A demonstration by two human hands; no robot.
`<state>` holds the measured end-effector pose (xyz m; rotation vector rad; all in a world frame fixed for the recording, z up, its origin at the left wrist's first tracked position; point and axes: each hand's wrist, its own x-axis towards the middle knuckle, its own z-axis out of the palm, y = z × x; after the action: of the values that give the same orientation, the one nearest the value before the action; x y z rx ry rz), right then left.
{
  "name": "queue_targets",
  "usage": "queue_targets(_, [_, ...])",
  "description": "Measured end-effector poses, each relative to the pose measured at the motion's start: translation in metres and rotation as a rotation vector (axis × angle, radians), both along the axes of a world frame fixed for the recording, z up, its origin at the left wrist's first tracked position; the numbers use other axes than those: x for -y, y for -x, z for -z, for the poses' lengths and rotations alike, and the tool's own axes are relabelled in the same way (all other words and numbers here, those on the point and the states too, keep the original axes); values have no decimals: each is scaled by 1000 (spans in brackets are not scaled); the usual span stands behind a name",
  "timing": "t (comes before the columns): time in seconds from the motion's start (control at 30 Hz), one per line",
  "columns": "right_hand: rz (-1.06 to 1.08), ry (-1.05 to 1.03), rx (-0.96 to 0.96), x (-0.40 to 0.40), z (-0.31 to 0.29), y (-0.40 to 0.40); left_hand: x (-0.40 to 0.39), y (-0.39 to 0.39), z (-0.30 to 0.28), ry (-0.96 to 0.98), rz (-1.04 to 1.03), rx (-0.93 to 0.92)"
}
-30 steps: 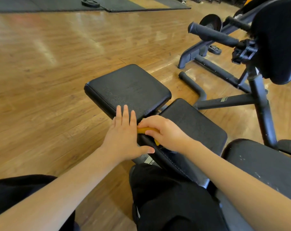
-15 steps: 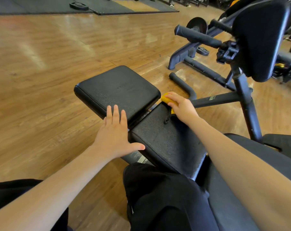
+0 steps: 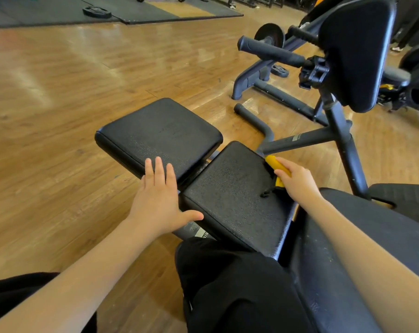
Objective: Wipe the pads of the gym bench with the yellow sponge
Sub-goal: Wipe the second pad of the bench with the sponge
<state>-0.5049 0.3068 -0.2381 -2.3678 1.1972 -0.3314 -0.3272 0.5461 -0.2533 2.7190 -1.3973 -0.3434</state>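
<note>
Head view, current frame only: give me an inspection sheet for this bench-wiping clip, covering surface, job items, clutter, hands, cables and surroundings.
Surface: two black textured pads side by side, the far pad and the near pad, dull and speckled.
Job's things: yellow sponge at the near pad's right edge, a dark cord trailing from it.
Clutter: nothing seen on the pads.
Hands: left hand flat, fingers on the far pad's near edge; right hand gripping the sponge.
Cables: nothing seen.
Surroundings: wooden floor, another black machine to the right, a weight plate on dark mats behind.
</note>
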Motion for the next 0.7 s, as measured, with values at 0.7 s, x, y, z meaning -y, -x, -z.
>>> queue_targets(0.7, [240,43,159,-114,37,14,-1,2,4,41,-13,43])
